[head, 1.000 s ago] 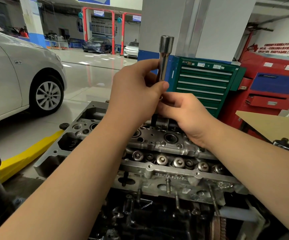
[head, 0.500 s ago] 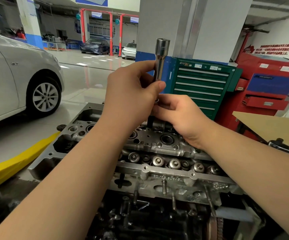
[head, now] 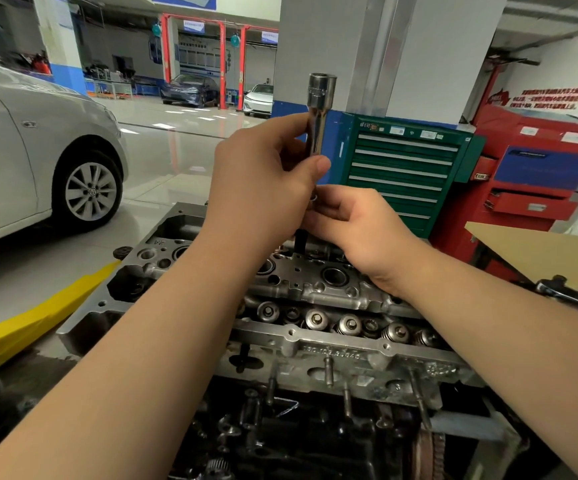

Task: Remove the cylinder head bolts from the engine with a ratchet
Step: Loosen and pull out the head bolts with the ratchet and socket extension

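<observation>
My left hand (head: 263,178) is wrapped around the shaft of a long chrome extension bar with a socket-shaped head (head: 319,116), thumb pressed to its near side, holding it upright above the grey aluminium cylinder head (head: 315,282). My right hand (head: 353,226) sits just beneath, fingers curled and pinching at the bar's lower end, where a small bright ring shows between my fingertips. Below that grip a dark stem (head: 300,241) runs straight down into the far row of the head; I cannot tell whether it is a bolt shank or the bit on the end of the bar, because my hands cover the joint.

I judge the job to be in its middle. The bar carries no ratchet handle at its top, so I take this bolt to be already broken loose and now being spun or lifted by hand. The ratchet itself seems to be the chrome tool with a dark knob (head: 564,292) lying off to my right beside the tan board (head: 540,251), well away from both hands.

What is left is hard to count from here. The valve springs and the near bolt wells are exposed, but my forearms hide much of the head, and I see no pile of removed bolts anywhere. The head is still seated on the dark engine block (head: 298,427). Beyond stand a green drawer tool cabinet (head: 401,174) and a silver car (head: 31,150).
</observation>
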The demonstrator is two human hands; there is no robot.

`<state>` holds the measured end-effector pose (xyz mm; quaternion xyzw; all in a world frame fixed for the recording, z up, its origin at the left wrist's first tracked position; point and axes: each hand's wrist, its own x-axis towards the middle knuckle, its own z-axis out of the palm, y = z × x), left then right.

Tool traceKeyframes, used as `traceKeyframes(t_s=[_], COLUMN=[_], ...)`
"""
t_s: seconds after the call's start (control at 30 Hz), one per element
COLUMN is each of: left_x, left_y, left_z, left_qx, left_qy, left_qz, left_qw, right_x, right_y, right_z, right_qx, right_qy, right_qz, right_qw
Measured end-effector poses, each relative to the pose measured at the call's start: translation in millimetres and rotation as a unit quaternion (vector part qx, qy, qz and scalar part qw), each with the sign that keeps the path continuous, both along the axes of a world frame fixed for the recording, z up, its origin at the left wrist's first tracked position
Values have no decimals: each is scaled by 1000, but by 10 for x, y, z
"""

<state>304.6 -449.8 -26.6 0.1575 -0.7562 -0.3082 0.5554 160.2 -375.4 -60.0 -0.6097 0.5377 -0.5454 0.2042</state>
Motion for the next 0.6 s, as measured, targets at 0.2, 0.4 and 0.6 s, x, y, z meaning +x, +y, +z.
traceKeyframes(t_s=[0.2, 0.4, 0.6], left_x=[-27, -3, 1], left_y=[60, 11, 4], left_z=[-10, -9, 0], left_qx=[25, 21, 60], left_qy=[-9, 13, 5], left_qz=[-79, -11, -96], left_qw=[997, 1000, 994], right_x=[8, 6, 3], right_y=[-47, 3, -18], right_z=[7, 13, 25], right_qx=[-39, -11, -18], right_qy=[8, 16, -46], right_qz=[-112, -28, -73], right_qw=[993, 999, 996])
